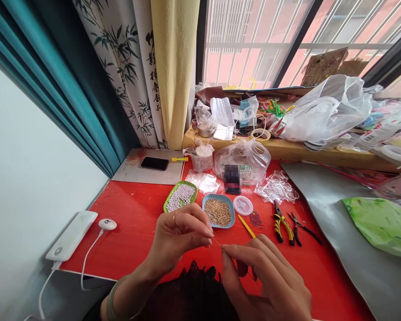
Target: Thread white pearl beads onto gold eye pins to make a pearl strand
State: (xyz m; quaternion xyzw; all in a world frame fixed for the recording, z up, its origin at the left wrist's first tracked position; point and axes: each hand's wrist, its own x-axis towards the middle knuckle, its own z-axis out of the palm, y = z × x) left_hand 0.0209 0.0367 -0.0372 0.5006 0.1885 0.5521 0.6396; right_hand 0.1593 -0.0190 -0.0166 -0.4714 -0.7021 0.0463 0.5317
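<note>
A thin orange-gold strand (217, 241) runs between my two hands above the front of the table; whether it is thread or wire I cannot tell. Thumb and fingertips of my left hand (180, 234) pinch its upper end. My right hand (269, 272) pinches the lower end between thumb and forefinger, and some more of the strand hangs below those fingers. Just beyond my hands stand a blue dish (234, 215) of gold beads (217, 212) and a green dish (165, 201) of pale pearly beads (181, 196), partly hidden by my left hand.
Two pliers, one yellow and black (282, 225), one thin black (302, 228), lie right on the red table (127, 232). A yellow stick (246, 226) and clear lid (243, 205) are nearer. A phone (154, 163), power bank (72, 236) and plastic bag (243, 162) surround the work.
</note>
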